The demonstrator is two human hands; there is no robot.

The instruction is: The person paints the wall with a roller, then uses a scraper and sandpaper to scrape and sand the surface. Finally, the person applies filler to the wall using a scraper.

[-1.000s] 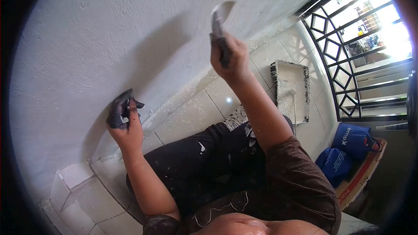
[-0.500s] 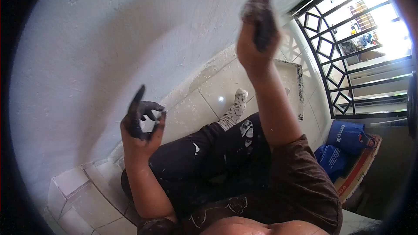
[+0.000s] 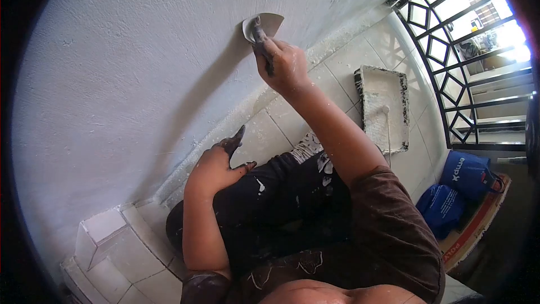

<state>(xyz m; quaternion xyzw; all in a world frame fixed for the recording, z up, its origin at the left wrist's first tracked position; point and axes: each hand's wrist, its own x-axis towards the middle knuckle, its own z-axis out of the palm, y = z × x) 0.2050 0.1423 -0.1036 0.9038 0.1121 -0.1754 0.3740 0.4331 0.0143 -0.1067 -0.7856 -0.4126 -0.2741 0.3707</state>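
Observation:
My right hand (image 3: 286, 66) grips a putty knife (image 3: 271, 24), its wide blade against the white wall (image 3: 140, 67). One dark-smeared finger lies stretched along the blade; the handle is mostly hidden in the palm. Above my bent leg, my left hand (image 3: 214, 168) hangs with thumb and fingers apart and nothing visible in it. Dark smears cover its fingertips. White splashes mark my dark trousers (image 3: 247, 202).
On the floor tiles (image 3: 337, 87) sits a paint-crusted tray (image 3: 405, 95) with a thin rod (image 3: 387, 126) in it. A barred gate (image 3: 450, 73) stands at the right, near blue bags (image 3: 461, 175) and a cardboard box (image 3: 478, 219). A tiled step (image 3: 104, 228) lies lower left.
My right hand has swung left and down, and the putty knife now shows against the wall. My left hand has lowered and turned towards my knee. More of the tray shows.

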